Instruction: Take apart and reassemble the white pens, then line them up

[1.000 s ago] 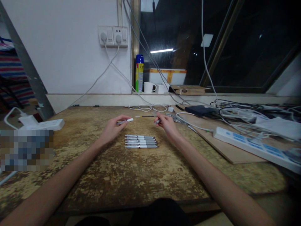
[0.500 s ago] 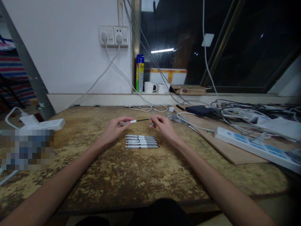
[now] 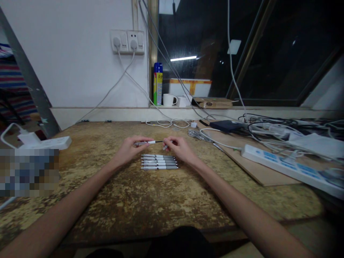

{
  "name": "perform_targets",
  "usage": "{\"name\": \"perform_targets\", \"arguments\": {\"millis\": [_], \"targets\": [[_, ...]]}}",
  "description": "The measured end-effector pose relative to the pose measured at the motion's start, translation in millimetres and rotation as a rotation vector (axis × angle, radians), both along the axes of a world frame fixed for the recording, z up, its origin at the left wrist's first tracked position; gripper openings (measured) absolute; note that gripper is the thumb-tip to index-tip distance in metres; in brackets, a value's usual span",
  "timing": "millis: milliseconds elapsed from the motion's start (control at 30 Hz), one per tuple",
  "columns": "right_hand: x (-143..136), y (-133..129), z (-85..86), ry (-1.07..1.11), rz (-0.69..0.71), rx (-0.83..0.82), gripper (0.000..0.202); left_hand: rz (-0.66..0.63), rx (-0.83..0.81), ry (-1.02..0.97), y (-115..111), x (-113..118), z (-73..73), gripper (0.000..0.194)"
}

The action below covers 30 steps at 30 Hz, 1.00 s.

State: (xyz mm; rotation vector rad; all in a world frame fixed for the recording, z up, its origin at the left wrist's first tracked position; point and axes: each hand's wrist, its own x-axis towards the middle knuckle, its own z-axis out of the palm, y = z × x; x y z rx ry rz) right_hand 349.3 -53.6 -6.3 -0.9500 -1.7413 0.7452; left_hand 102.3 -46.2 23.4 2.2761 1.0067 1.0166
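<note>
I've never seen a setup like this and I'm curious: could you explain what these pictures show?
There is no machine here: these are a person's two bare hands, seen from a camera worn on the head, looking forward and down. The left hand holds a white pen barrel between its fingers. The right hand pinches a small greyish piece. A thin dark rod spans the gap between them; how far it goes into the barrel is hidden. Nearer the person, white-and-grey pens lie side by side on a worn wooden table. To the right are a power strip and tangled cables.
</note>
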Motion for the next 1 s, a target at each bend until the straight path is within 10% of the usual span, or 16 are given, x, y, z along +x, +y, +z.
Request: {"name": "perform_targets", "arguments": {"millis": [433,1000], "targets": [[8,14,-3.6,0.228,-0.196,-0.042,0.025,0.070,-0.029,-0.050,-2,2,0.6,0.037],[-6,0,7.0,0.224,-0.081,-0.008,0.020,0.025,-0.032,-0.043,-6,6,2.6,0.036]]}}
